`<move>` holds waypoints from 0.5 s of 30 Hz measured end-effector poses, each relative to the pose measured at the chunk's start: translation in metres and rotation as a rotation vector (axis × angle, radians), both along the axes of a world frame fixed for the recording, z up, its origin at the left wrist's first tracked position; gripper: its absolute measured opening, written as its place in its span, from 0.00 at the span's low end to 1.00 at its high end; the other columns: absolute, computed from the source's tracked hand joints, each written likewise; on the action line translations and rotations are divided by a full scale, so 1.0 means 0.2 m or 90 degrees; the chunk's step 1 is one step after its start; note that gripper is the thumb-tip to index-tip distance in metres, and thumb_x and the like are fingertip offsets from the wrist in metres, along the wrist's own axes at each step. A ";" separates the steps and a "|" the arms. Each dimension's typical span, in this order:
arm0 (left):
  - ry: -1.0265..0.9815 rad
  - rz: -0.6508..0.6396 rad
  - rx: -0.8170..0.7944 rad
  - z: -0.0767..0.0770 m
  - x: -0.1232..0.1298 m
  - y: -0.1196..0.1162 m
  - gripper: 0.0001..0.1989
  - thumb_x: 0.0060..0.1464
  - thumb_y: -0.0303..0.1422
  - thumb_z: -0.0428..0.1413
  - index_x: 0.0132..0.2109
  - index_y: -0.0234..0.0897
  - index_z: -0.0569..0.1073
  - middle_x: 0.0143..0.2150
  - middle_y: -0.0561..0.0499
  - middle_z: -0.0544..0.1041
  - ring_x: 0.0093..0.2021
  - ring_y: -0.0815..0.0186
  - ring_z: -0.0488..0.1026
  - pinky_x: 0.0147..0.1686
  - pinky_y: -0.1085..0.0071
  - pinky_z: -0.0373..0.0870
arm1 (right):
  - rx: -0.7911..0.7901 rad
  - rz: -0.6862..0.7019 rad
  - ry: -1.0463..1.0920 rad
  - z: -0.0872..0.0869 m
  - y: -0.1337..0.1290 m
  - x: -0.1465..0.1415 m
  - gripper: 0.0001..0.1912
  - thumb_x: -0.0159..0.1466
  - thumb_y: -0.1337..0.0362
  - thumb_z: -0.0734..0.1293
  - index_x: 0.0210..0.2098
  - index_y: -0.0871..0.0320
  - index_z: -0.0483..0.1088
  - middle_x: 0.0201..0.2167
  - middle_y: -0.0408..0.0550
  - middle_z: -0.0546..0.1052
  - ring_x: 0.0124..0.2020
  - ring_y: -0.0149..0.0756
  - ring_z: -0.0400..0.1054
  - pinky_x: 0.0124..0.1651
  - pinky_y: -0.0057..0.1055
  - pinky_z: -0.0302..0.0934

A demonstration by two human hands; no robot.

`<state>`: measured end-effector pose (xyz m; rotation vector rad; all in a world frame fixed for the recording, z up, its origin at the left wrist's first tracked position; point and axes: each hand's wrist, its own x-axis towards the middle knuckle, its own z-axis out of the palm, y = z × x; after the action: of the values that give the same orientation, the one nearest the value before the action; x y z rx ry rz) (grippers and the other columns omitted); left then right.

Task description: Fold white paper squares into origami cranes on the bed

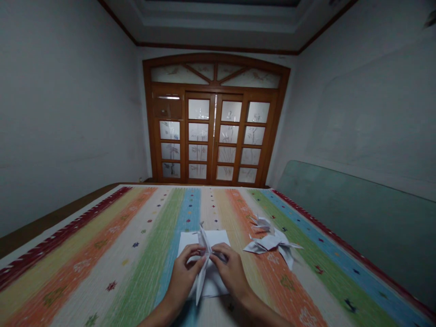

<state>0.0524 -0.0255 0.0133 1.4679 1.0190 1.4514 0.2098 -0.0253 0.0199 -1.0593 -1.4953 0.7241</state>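
Observation:
A folded white paper crane [201, 281] is held upright between my two hands, its long narrow points running toward and away from me. My left hand [185, 268] pinches its left side with thumb and fingertips. On the other side, the thumb and fingers of my right hand [230, 268] are closed on the paper near its middle. Under both hands lie flat white paper sheets [220, 237]. To the right rest several finished paper cranes [272, 240], grouped close together on the cloth.
A striped, colourful tablecloth [136, 272] covers the table. Along the right side stands a pale green padded backrest [340, 195]. Beyond the far table edge are wooden doors [213, 136] with glass panes, with white walls on both sides.

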 end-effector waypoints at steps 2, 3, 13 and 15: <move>-0.013 0.004 0.001 -0.01 0.00 0.01 0.18 0.48 0.44 0.66 0.42 0.39 0.78 0.43 0.45 0.82 0.44 0.55 0.80 0.42 0.62 0.79 | 0.004 -0.018 0.000 0.00 0.01 0.00 0.17 0.61 0.50 0.71 0.29 0.58 0.80 0.33 0.54 0.80 0.39 0.47 0.75 0.44 0.38 0.68; -0.019 0.004 0.005 -0.02 0.01 0.01 0.18 0.48 0.44 0.66 0.43 0.39 0.77 0.43 0.45 0.82 0.44 0.55 0.80 0.43 0.62 0.79 | -0.002 -0.015 0.004 0.00 0.01 0.01 0.17 0.60 0.50 0.72 0.28 0.58 0.81 0.32 0.54 0.80 0.38 0.47 0.75 0.43 0.38 0.68; -0.031 0.028 0.046 -0.01 0.01 -0.01 0.14 0.50 0.38 0.64 0.43 0.39 0.74 0.39 0.49 0.80 0.39 0.58 0.79 0.42 0.64 0.78 | -0.082 0.055 0.042 -0.02 0.00 -0.02 0.20 0.58 0.47 0.73 0.33 0.60 0.80 0.27 0.51 0.81 0.30 0.44 0.74 0.35 0.35 0.67; -0.016 0.055 0.059 0.00 0.00 -0.01 0.15 0.50 0.39 0.64 0.43 0.40 0.74 0.39 0.49 0.79 0.39 0.59 0.79 0.42 0.65 0.78 | -0.092 0.083 0.061 -0.02 0.00 -0.02 0.21 0.58 0.46 0.72 0.36 0.59 0.79 0.26 0.48 0.79 0.29 0.40 0.73 0.33 0.32 0.66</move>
<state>0.0530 -0.0275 0.0126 1.4824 1.0226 1.5932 0.2055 -0.0255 0.0154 -1.0264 -1.4564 0.9746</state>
